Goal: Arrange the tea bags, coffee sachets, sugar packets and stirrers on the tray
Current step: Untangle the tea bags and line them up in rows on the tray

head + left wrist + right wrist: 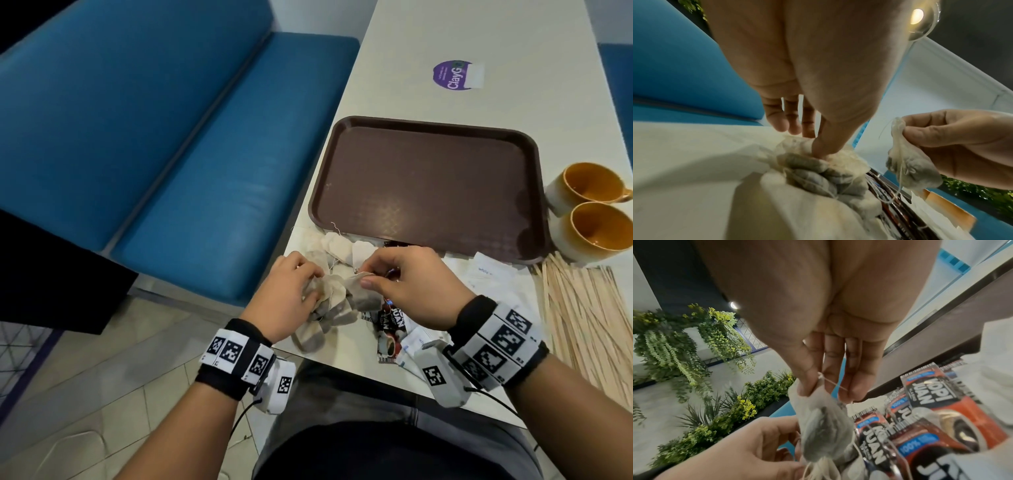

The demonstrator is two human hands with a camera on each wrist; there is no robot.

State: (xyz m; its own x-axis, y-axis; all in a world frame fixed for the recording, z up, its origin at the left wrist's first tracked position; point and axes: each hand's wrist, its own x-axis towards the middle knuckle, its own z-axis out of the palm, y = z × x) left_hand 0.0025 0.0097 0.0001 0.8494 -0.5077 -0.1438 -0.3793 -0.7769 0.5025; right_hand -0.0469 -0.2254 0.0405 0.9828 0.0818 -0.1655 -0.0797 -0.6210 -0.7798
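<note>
- A heap of tea bags [329, 301] lies at the lower centre of the head view, on the near left corner of the white table [394, 68], close to the table's left and near edges.
- The left hand [291, 294] presses into the heap; in the left wrist view its thumb is pushed down into the bags and the fingers are curled round their far side.
- The right hand [411, 284] pinches the top of one tea bag [822, 423] between thumb and forefinger; the bag hangs just above the heap, its string trailing down into it.
- More tea bags lie flat just above the hands, touching the near rim of the tray.
- The brown tray [428, 178] fills the centre of the frame, its floor bare, its left rim near the table's left edge.
- Coffee sachets [388, 329] lie under and just below the right hand, reaching the table's near edge.
- White sugar packets [486, 274] lie right of the hand, just below the tray's near rim.
- Wooden stirrers [582, 315] fan out at the lower right.
- Two mugs [596, 209] stand just beside the tray's right rim.
- A round purple sticker [452, 75] sits on bare table above the tray.
- A blue bench [137, 137] fills the left of the frame.
</note>
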